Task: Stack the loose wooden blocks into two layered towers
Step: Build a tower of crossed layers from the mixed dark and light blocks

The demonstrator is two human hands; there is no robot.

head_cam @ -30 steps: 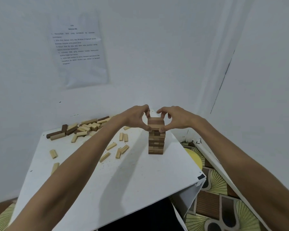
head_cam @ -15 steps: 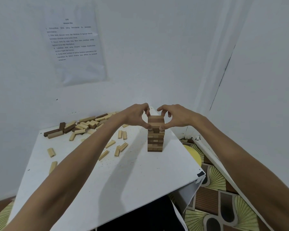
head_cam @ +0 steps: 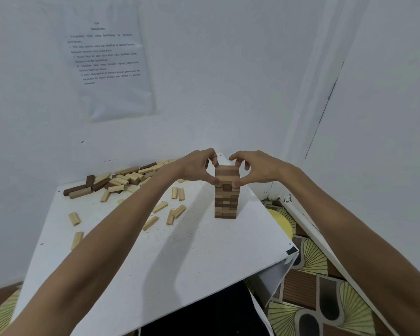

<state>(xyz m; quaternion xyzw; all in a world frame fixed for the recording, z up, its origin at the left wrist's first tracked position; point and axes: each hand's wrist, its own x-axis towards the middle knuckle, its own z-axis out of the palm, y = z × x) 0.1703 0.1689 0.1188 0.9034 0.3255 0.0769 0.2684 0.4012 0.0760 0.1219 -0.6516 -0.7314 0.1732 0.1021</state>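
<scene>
Blocks of light and dark wood form a tower [head_cam: 226, 200] standing between the left hand [head_cam: 197, 167] and the right hand [head_cam: 255, 169], its top layers level with their fingers. Loose blocks [head_cam: 126, 179] lie heaped and scattered left of the left hand. Just below the right hand the tabletop [head_cam: 180, 258] ends at its right edge; the wall corner [head_cam: 298, 117] is close behind both hands. Bare tabletop spreads beneath the forearms. Each hand curls, thumb in front and fingers behind, pinching the tower's top from its own side.
</scene>
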